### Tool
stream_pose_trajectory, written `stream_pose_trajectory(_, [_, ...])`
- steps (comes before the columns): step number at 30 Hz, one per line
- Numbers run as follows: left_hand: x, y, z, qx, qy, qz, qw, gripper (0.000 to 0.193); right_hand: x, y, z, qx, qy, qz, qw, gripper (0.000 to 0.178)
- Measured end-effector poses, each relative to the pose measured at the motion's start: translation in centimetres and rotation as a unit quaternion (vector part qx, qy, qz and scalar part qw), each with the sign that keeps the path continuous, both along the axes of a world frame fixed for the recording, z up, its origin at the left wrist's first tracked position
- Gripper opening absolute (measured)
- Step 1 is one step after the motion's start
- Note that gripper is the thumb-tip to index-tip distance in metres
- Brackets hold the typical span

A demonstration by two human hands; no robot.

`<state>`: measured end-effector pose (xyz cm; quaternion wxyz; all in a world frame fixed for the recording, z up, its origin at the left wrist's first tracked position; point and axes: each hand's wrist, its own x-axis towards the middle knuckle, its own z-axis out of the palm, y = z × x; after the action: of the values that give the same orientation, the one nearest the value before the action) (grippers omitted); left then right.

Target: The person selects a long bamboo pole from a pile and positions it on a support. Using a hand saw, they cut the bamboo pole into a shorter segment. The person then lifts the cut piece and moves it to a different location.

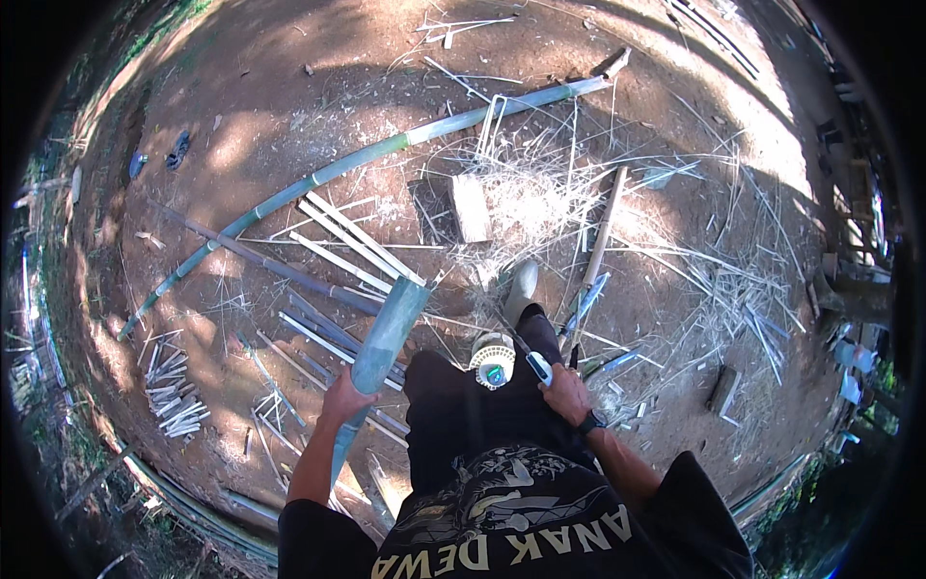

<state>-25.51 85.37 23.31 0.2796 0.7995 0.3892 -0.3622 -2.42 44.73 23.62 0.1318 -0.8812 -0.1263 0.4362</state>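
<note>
My left hand (pixel 345 398) grips a thick green bamboo section (pixel 391 328), its fingers wrapped round the side. The bamboo slants up and to the right, its cut end pointing away from me. My right hand (pixel 567 394) is closed round the pale handle of a bladed tool (pixel 539 368). A thin dark blade seems to run from it toward my shoe; its exact kind is hard to make out. Between the two hands, by my legs, is a pale round ribbed object (pixel 492 361) with a green middle.
A long bamboo pole (pixel 357 154) crosses the dirt ahead. Split strips (pixel 357 241) lie left of a wooden block (pixel 471 208), which is beside pale shavings (pixel 540 198). Short cut pieces (pixel 174 391) are heaped at far left. A wooden pole (pixel 606 224) lies at right.
</note>
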Motion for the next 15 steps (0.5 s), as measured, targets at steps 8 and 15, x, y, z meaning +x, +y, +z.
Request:
stream_pose_trajectory(8, [7.2, 1.3, -2.2, -0.004, -0.028, 0.05, 0.998, 0.096, 5.2, -3.1, -2.6, 0.011, 0.065, 0.077, 0.995, 0.026])
stream_pose_trajectory(15, [15.4, 5.5, -9.7, -0.035, -0.049, 0.072, 0.996, 0.094, 7.2, -2.9, -4.8, -0.007, 0.118, 0.052, 0.992, 0.017])
